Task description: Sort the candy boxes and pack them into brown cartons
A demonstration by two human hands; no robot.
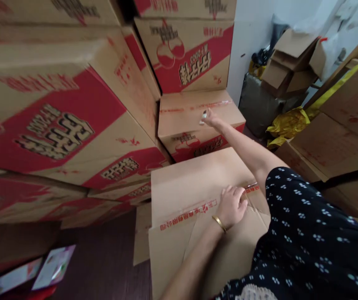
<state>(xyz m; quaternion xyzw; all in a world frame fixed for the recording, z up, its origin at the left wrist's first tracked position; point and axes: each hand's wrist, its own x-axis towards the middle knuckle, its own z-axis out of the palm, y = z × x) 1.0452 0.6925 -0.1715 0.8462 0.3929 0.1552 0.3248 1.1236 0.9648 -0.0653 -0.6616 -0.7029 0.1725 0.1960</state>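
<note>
My left hand [232, 205], with a gold bracelet at the wrist, lies on top of the near cardboard box [194, 179], beside its printed tape. Its fingers are bent and slightly apart, with nothing visible in them. Farther forward, my right hand [210, 117] is closed around a small white object [203, 118] that I cannot make out. That hand is over the top of a second box [179, 118], just in front of its red-printed tape line [181, 109].
Red-printed boxes [72, 121] are stacked high at the left, and more boxes [194, 54] stand behind. An opened carton [291, 62] and yellow plastic [291, 123] are at the back right. Printed packets [53, 266] lie at the lower left, beside dark floor [103, 258].
</note>
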